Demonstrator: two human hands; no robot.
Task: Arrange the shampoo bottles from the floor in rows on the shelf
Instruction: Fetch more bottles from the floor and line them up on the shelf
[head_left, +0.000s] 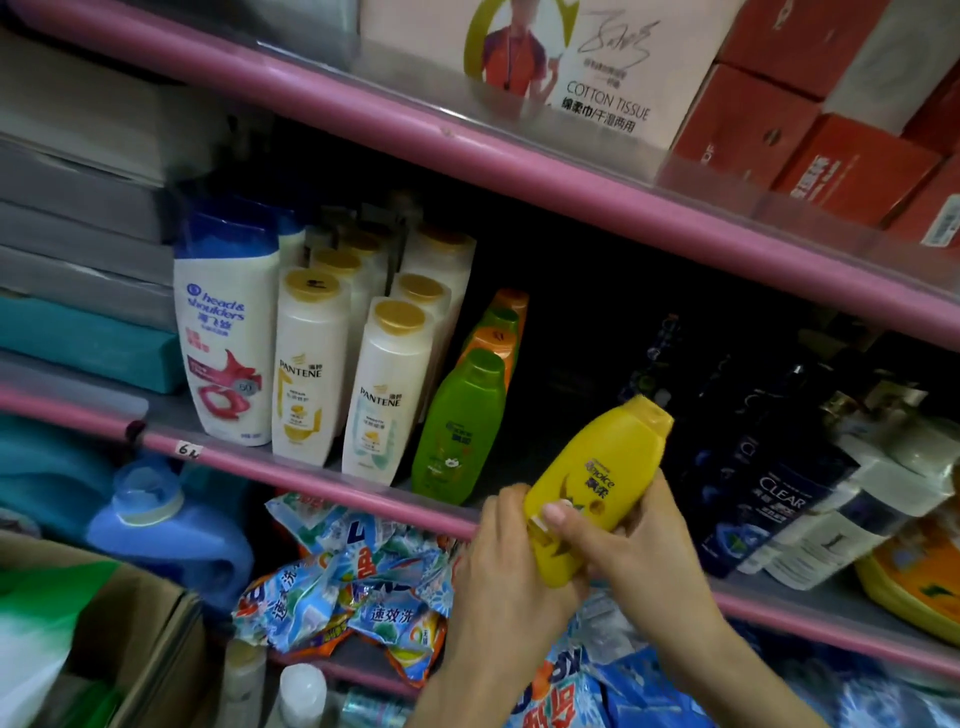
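Hands together on one yellow bottle (597, 483), held in front of the pink shelf rail (311, 480) with its cap tilted up and to the right, toward the dark gap in the middle shelf. Left hand (498, 561) wraps the lower end from the left side, fingers curled around the base. Right hand (628, 545) closes on it from the right, thumb pressed flat across the front label. Both grip the same bottle; neither is spread open.

On the shelf, rows already stand: green bottle (460, 426) at the front of a line with orange and green ones behind it, just left of the gap. Further left, two rows of white Pantene bottles (387, 395) with gold caps, and a big Head & Shoulders bottle (228, 332) at the far left. Right of the gap, dark Clear bottles (769, 493) lean in a crowd, tilted rather than upright.

Below the rail, crumpled detergent packets (353, 577) pile up, with a blue jug (171, 535) to their left. Above, red boxes (810, 119) and a tissue pack (587, 67) sit on the top shelf.
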